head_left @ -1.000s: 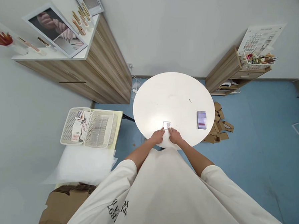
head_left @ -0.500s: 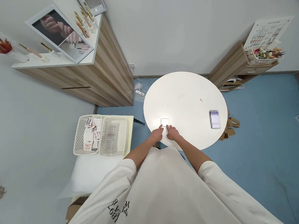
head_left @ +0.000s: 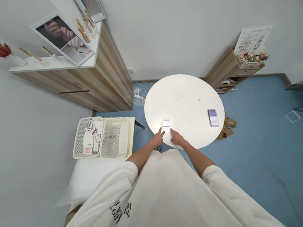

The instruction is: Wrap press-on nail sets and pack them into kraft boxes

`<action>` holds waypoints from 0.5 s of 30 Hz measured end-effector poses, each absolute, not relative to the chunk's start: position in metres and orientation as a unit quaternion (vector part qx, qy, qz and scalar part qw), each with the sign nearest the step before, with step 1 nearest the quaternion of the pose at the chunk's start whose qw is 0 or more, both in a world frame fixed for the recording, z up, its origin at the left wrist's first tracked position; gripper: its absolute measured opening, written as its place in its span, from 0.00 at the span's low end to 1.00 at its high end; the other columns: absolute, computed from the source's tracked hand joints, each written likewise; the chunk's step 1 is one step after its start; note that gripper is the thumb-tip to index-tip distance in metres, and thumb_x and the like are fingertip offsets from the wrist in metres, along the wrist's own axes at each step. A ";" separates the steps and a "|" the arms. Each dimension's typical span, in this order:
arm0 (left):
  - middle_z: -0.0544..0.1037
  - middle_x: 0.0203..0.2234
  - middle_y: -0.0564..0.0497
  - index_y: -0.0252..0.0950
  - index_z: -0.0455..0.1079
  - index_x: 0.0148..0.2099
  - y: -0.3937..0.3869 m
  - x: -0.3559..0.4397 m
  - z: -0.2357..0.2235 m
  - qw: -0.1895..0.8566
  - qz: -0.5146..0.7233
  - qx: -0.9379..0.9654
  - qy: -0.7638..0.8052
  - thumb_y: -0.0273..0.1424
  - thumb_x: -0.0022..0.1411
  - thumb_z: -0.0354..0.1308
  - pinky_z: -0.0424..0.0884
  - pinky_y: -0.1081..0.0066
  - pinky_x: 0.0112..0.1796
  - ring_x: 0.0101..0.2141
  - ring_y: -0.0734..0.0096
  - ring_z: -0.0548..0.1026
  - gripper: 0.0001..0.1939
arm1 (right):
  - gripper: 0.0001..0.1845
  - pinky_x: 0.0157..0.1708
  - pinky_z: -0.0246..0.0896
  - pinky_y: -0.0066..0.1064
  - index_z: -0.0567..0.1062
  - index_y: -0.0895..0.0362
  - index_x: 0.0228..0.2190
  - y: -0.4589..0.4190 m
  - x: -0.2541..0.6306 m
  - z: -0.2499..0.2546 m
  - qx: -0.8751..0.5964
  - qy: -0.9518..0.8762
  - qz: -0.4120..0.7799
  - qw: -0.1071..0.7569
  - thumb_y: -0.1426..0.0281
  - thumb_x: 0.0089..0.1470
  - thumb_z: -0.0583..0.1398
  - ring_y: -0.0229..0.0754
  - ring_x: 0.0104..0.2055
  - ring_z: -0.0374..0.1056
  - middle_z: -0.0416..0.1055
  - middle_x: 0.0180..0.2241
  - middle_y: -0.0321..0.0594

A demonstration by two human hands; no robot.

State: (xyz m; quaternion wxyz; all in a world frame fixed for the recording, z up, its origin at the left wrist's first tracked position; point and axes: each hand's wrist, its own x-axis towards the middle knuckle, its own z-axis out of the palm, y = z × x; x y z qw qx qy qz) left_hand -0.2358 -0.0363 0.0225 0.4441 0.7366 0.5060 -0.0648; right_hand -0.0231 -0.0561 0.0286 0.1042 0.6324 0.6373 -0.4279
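A small clear square box lies on the round white table near its front edge. My left hand rests on the table just below the box, fingers stretched toward it and not touching. My right hand lies beside it on the right, fingers also extended and apart from the box. Neither hand holds anything.
A purple and white pack lies at the table's right side. Two white baskets with small packets and clear boxes sit on a low stand at the left. A wooden cabinet stands behind them; cardboard pieces lie on the blue floor.
Both hands have drawn back from the small clear box, which now lies free on the table. The view has shifted a little.
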 end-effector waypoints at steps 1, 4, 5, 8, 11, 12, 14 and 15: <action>0.32 0.74 0.45 0.42 0.51 0.72 -0.042 -0.235 0.023 0.439 -0.068 0.737 0.510 0.31 0.62 0.54 0.68 0.55 0.53 0.56 0.44 0.71 0.37 | 0.50 0.66 0.49 0.44 0.36 0.57 0.72 -0.063 -0.020 0.030 0.629 0.640 -0.428 0.107 0.72 0.56 0.56 0.51 0.73 0.40 0.41 0.72 0.48; 0.33 0.74 0.43 0.41 0.49 0.73 -0.065 -0.229 0.025 0.423 -0.071 0.734 0.526 0.31 0.62 0.53 0.69 0.55 0.52 0.57 0.43 0.71 0.38 | 0.48 0.65 0.50 0.43 0.38 0.58 0.72 -0.083 -0.008 0.029 0.612 0.658 -0.422 0.124 0.71 0.57 0.56 0.51 0.73 0.41 0.41 0.72 0.49; 0.34 0.74 0.42 0.40 0.49 0.73 -0.074 -0.225 0.025 0.423 -0.066 0.730 0.534 0.31 0.62 0.53 0.69 0.55 0.52 0.57 0.43 0.71 0.38 | 0.47 0.65 0.50 0.42 0.39 0.59 0.72 -0.090 -0.003 0.029 0.606 0.665 -0.418 0.129 0.71 0.58 0.55 0.51 0.73 0.42 0.41 0.72 0.49; 0.35 0.74 0.42 0.39 0.49 0.73 -0.107 -0.210 0.028 0.427 -0.035 0.705 0.566 0.32 0.62 0.53 0.68 0.55 0.53 0.59 0.43 0.69 0.38 | 0.44 0.65 0.50 0.41 0.42 0.60 0.72 -0.113 0.014 0.024 0.589 0.686 -0.405 0.138 0.70 0.59 0.54 0.51 0.73 0.43 0.42 0.72 0.49; 0.36 0.73 0.41 0.38 0.50 0.72 -0.147 -0.190 0.030 0.430 -0.009 0.678 0.596 0.33 0.63 0.53 0.67 0.55 0.54 0.60 0.42 0.67 0.37 | 0.42 0.66 0.49 0.41 0.46 0.58 0.71 -0.137 0.035 0.019 0.567 0.712 -0.389 0.143 0.69 0.60 0.54 0.50 0.72 0.44 0.44 0.72 0.48; 0.36 0.73 0.40 0.37 0.50 0.73 -0.162 -0.184 0.030 0.434 -0.003 0.669 0.603 0.33 0.63 0.52 0.67 0.55 0.53 0.61 0.42 0.67 0.37 | 0.41 0.66 0.49 0.41 0.47 0.57 0.71 -0.146 0.042 0.018 0.559 0.722 -0.383 0.143 0.69 0.61 0.54 0.50 0.72 0.44 0.44 0.72 0.48; 0.36 0.73 0.40 0.37 0.49 0.73 -0.192 -0.171 0.029 0.442 0.005 0.655 0.613 0.33 0.63 0.51 0.68 0.54 0.52 0.61 0.40 0.67 0.37 | 0.39 0.65 0.50 0.41 0.50 0.58 0.70 -0.164 0.055 0.018 0.546 0.738 -0.370 0.142 0.70 0.61 0.54 0.51 0.72 0.45 0.46 0.71 0.49; 0.35 0.73 0.40 0.37 0.49 0.73 -0.207 -0.165 0.029 0.442 0.004 0.652 0.616 0.33 0.63 0.51 0.69 0.54 0.51 0.61 0.40 0.67 0.37 | 0.38 0.64 0.51 0.41 0.52 0.58 0.70 -0.172 0.060 0.018 0.540 0.745 -0.366 0.140 0.70 0.61 0.54 0.52 0.71 0.47 0.48 0.71 0.49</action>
